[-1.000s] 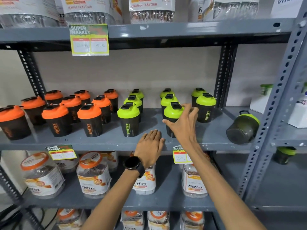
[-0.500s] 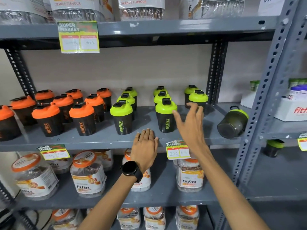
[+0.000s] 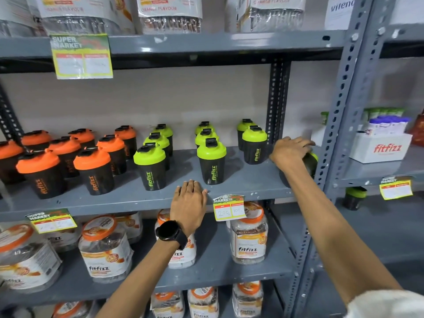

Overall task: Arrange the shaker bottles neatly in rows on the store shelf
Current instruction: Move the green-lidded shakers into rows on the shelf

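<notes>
On the grey middle shelf (image 3: 142, 198) stand black shaker bottles in rows: orange-lidded ones (image 3: 93, 172) at the left, green-lidded ones (image 3: 150, 167) in the middle and right. One green-lidded shaker (image 3: 212, 160) stands at the front, just beyond my left hand. A green-lidded shaker (image 3: 309, 162) lies on its side at the shelf's right end. My right hand (image 3: 290, 151) wraps over this lying shaker and hides most of it. My left hand (image 3: 189, 205) rests flat on the shelf's front edge, fingers together, holding nothing.
A perforated grey upright (image 3: 337, 125) stands right beside the lying shaker. Clear jars (image 3: 249, 234) fill the shelf below; packets line the top shelf. A price tag (image 3: 228, 207) hangs on the shelf edge. To the right, a white box (image 3: 380, 148) and another shaker (image 3: 354, 198).
My right hand left the front green shaker, swept right and closed over the shaker lying on its side. My left hand stayed on the shelf edge. The view shifted right.
</notes>
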{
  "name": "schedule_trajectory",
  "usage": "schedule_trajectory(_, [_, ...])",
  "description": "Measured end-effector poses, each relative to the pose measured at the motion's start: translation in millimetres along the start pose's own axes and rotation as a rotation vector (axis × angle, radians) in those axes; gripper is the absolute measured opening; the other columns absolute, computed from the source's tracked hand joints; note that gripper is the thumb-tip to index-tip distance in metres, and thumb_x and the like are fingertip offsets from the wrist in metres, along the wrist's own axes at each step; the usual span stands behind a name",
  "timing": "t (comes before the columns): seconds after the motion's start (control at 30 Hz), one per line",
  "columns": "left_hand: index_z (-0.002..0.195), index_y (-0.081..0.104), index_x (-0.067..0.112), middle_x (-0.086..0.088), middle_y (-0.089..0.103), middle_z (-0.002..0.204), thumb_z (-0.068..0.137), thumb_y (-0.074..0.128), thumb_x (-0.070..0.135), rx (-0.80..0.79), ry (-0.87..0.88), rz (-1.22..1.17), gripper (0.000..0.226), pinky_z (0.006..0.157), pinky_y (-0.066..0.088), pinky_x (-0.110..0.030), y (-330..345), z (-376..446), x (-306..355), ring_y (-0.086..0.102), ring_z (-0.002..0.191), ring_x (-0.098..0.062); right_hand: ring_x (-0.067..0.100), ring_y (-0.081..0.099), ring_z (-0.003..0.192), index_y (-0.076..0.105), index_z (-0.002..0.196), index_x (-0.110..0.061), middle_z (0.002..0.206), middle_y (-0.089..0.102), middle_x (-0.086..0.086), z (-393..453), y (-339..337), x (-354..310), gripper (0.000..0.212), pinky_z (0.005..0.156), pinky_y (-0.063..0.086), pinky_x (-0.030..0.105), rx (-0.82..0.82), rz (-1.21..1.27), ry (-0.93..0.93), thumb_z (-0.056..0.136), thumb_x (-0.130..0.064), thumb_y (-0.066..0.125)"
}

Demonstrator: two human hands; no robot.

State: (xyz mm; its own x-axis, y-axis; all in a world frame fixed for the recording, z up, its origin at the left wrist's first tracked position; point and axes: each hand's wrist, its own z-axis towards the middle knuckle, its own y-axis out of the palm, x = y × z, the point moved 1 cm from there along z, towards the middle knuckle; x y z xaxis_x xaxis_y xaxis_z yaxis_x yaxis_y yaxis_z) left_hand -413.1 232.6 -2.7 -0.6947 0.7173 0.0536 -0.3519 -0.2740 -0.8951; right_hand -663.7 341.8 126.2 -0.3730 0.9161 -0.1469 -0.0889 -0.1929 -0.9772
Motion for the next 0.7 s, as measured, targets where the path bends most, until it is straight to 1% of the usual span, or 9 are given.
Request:
schedule_trajectory(0.07, [0.128, 0.052, 0.008, -0.012, 0.058, 0.132, 0.104, 0.021, 0.036, -0.009, -0.006, 0.003, 0.048, 0.112, 0.035, -0.045, 0, 0, 0, 0.049, 0.128, -0.030, 0.059, 0.016, 0.140, 0.029, 0.147, 0.002, 0.151, 0.017, 0.040, 2, -1, -5, 0.078, 0.113, 0.021, 0.067, -0.068, -0.050, 0.045, 0.089, -0.033, 0.066])
schedule_trajectory(0.13, [0.130, 0.050, 0.009, -0.011, 0.057, 0.135, 0.104, 0.020, 0.036, -0.016, -0.002, 0.005, 0.048, 0.114, 0.033, -0.045, -1, 0, 1, 0.047, 0.130, -0.029, 0.058, 0.019, 0.139, 0.028, 0.149, 0.002, 0.152, 0.016, 0.040, 3, -2, -8, 0.073, 0.112, 0.020, 0.068, -0.099, -0.063, 0.070, 0.091, -0.026, 0.064])
schedule_trajectory(0.2, [0.131, 0.050, 0.009, -0.011, 0.056, 0.136, 0.104, 0.020, 0.036, -0.018, 0.002, 0.004, 0.049, 0.114, 0.032, -0.045, -1, 0, 1, 0.047, 0.131, -0.029, 0.056, 0.021, 0.138, 0.031, 0.149, 0.000, 0.151, 0.019, 0.034, 3, 0, -9, 0.068, 0.109, 0.022, 0.071, -0.093, -0.062, 0.088, 0.092, -0.022, 0.063])
schedule_trajectory(0.3, [0.132, 0.050, 0.008, -0.012, 0.055, 0.138, 0.105, 0.021, 0.036, -0.011, 0.006, 0.005, 0.049, 0.115, 0.032, -0.045, -2, -2, 1, 0.046, 0.132, -0.030, 0.050, 0.021, 0.139, 0.040, 0.145, -0.005, 0.150, 0.022, 0.025, 3, 3, -8, 0.061, 0.104, 0.025, 0.075, -0.064, -0.076, 0.065, 0.092, -0.025, 0.063])
schedule_trajectory(0.37, [0.132, 0.049, 0.008, -0.012, 0.055, 0.138, 0.105, 0.020, 0.036, -0.012, 0.007, 0.012, 0.049, 0.115, 0.032, -0.045, -2, -2, 1, 0.046, 0.132, -0.030, 0.048, 0.022, 0.138, 0.046, 0.141, -0.008, 0.147, 0.025, 0.024, 2, 3, -5, 0.056, 0.104, 0.026, 0.073, -0.043, -0.080, 0.032, 0.089, -0.020, 0.066])
schedule_trajectory(0.47, [0.132, 0.049, 0.008, -0.011, 0.056, 0.136, 0.104, 0.019, 0.036, -0.011, 0.010, 0.009, 0.050, 0.114, 0.033, -0.045, -1, -3, 0, 0.047, 0.131, -0.029, 0.047, 0.022, 0.138, 0.047, 0.140, -0.010, 0.149, 0.024, 0.024, 3, 5, -3, 0.059, 0.106, 0.027, 0.070, -0.003, -0.055, -0.012, 0.086, -0.010, 0.068])
schedule_trajectory(0.53, [0.131, 0.050, 0.008, -0.012, 0.057, 0.136, 0.105, 0.020, 0.036, -0.001, 0.011, 0.007, 0.049, 0.114, 0.033, -0.045, -1, -3, 0, 0.048, 0.130, -0.030, 0.046, 0.026, 0.135, 0.048, 0.137, -0.010, 0.146, 0.027, 0.023, 1, 7, -2, 0.058, 0.105, 0.031, 0.069, 0.027, 0.008, -0.040, 0.083, -0.007, 0.070])
schedule_trajectory(0.63, [0.132, 0.050, 0.008, -0.012, 0.056, 0.137, 0.105, 0.021, 0.036, 0.013, 0.010, 0.008, 0.048, 0.114, 0.032, -0.045, 0, -3, 0, 0.047, 0.131, -0.030, 0.041, 0.034, 0.127, 0.052, 0.128, -0.011, 0.136, 0.033, 0.019, -3, 10, -1, 0.057, 0.101, 0.039, 0.062, 0.054, 0.176, -0.130, 0.078, -0.013, 0.079])
schedule_trajectory(0.7, [0.134, 0.049, 0.008, -0.012, 0.055, 0.139, 0.104, 0.019, 0.036, 0.022, 0.011, 0.007, 0.051, 0.115, 0.031, -0.045, 1, -3, -1, 0.046, 0.133, -0.030, 0.040, 0.037, 0.124, 0.055, 0.124, -0.013, 0.132, 0.037, 0.018, -8, 10, 1, 0.060, 0.098, 0.045, 0.051, 0.091, 0.358, -0.221, 0.072, -0.020, 0.085])
